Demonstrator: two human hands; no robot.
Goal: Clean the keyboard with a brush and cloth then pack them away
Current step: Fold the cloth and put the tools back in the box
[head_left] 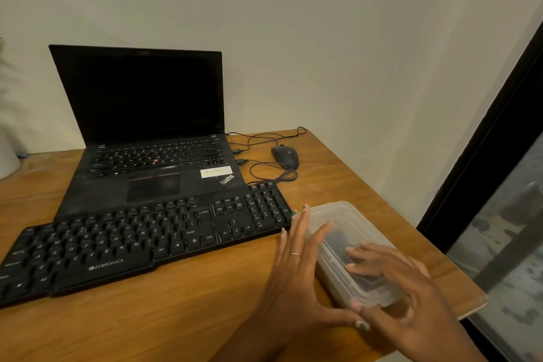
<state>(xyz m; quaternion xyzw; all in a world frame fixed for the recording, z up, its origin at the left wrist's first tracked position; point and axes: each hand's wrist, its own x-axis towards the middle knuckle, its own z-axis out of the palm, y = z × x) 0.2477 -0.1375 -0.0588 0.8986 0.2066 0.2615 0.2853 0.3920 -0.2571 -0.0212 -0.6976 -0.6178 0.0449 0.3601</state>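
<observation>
A black external keyboard (141,244) lies on the wooden desk (182,311), in front of the laptop. To its right stands a translucent plastic container (338,214) with its lid on; something dark shows through the plastic, and I cannot tell what it is. My left hand (293,261) lies against the container's left side with straight fingers, its thumb at the near corner. My right hand (390,276) rests on top of the lid, fingers spread flat and thumb at the near edge. No brush or cloth is in plain view.
An open black laptop (152,161) with a dark screen stands behind the keyboard. A black wired mouse (285,156) and its looped cables (273,173) lie at the back right. The desk's right edge (458,267) runs close beside the container, next to a dark-framed window.
</observation>
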